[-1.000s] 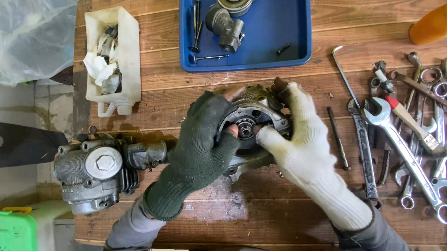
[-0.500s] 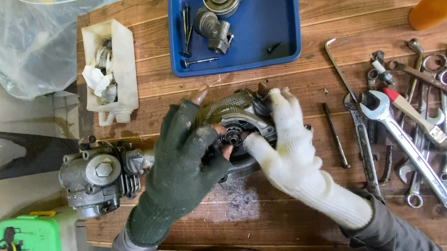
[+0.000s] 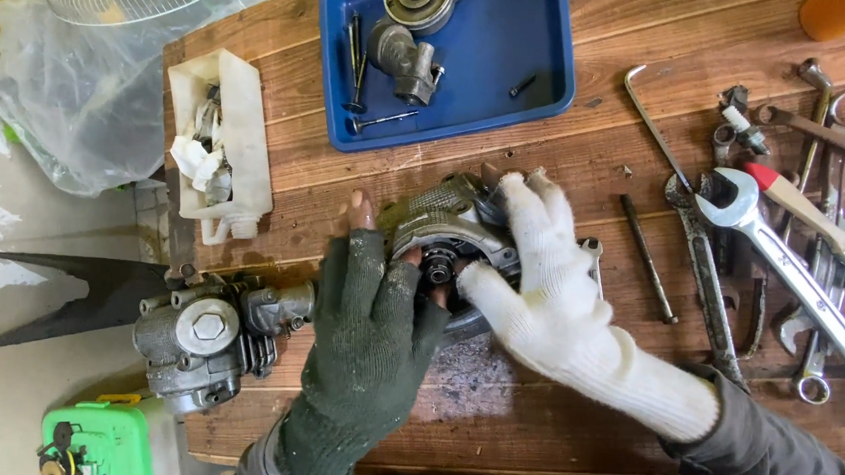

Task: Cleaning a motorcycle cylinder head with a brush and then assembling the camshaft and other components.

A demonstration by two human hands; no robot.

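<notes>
Engine cover (image 3: pixel 446 224): round, grey metal, ribbed, grimy, a small bearing at its centre.
My left hand (image 3: pixel 372 329): dark fingerless glove, fingers spread open against it.
My right hand (image 3: pixel 552 279): white glove, fingers curled round its rim.

My wooden workbench (image 3: pixel 574 177) carries a blue tray (image 3: pixel 541 54), wrenches (image 3: pixel 778 241), a carburetor (image 3: pixel 208 338), a white plastic container (image 3: pixel 243 147) and a metal engine cover (image 3: pixel 451 224).

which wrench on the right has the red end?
The big open-ended wrench nearest the white-gloved right hand; its red-tipped handle crosses over it. The others are bare metal.
</notes>
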